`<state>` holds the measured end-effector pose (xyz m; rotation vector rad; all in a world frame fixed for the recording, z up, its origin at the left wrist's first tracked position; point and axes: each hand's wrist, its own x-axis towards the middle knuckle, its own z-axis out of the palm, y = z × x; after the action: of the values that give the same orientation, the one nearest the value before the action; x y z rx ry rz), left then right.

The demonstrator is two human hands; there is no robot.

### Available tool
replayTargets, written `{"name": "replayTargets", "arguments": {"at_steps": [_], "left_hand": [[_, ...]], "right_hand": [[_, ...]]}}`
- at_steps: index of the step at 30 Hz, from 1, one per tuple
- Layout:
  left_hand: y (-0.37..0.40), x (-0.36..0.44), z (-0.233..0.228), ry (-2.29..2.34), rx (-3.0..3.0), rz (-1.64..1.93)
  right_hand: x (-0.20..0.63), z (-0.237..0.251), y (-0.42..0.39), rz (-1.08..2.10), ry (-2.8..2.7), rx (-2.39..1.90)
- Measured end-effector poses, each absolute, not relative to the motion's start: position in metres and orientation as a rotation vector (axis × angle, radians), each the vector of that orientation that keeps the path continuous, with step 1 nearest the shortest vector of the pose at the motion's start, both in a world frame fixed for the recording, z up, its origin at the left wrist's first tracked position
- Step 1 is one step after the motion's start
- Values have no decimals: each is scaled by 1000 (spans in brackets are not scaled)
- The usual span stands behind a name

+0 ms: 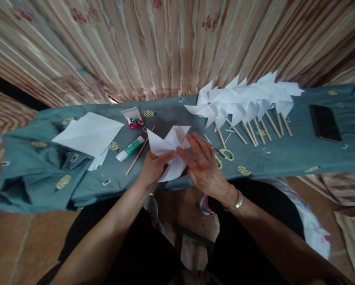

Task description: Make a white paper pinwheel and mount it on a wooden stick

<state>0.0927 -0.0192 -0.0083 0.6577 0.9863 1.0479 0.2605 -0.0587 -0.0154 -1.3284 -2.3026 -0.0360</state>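
Observation:
A white paper pinwheel (pixel 173 168) without a stick lies at the table's near edge, its blades folded in toward the middle. My left hand (pixel 152 168) grips it from the left, thumb pressed near the centre. From the right, my right hand (pixel 205 164) lies over the paper with its fingers stretched out, the index fingertip touching the centre. Just left of the paper are a wooden stick (pixel 137 156) and a green-and-white glue stick (pixel 130 149). Green-handled scissors (pixel 225 154) lie beside my right hand, their blades partly hidden.
A small open box of metal pins (pixel 133 120) stands behind the glue. White paper sheets (pixel 90 132) are stacked at the left. Several finished pinwheels (pixel 239 103) on sticks overlap at the back right, near a black phone (pixel 325 122). A pleated curtain (pixel 153 51) hangs behind the cloth-covered table (pixel 287 156).

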Motion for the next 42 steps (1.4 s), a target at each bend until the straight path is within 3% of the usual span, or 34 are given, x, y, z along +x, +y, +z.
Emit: {"name": "replayTargets", "arguments": {"at_steps": [28,32,38,42], "left_hand": [[-14,99,-13,1030,631,1164],[-11,98,-8,1052,645,1187],[-11,98,-2,1070,717,1143],[-12,100,1,1072,772,1119]], "right_hand": [[265,-2,-61,-41,-2079,-1252],[282,-1,-49,307,-1749,-1330],[294,-1,-23,1249,-1108,-1302],[285,8,-21,1499,-942,-1242]]}}
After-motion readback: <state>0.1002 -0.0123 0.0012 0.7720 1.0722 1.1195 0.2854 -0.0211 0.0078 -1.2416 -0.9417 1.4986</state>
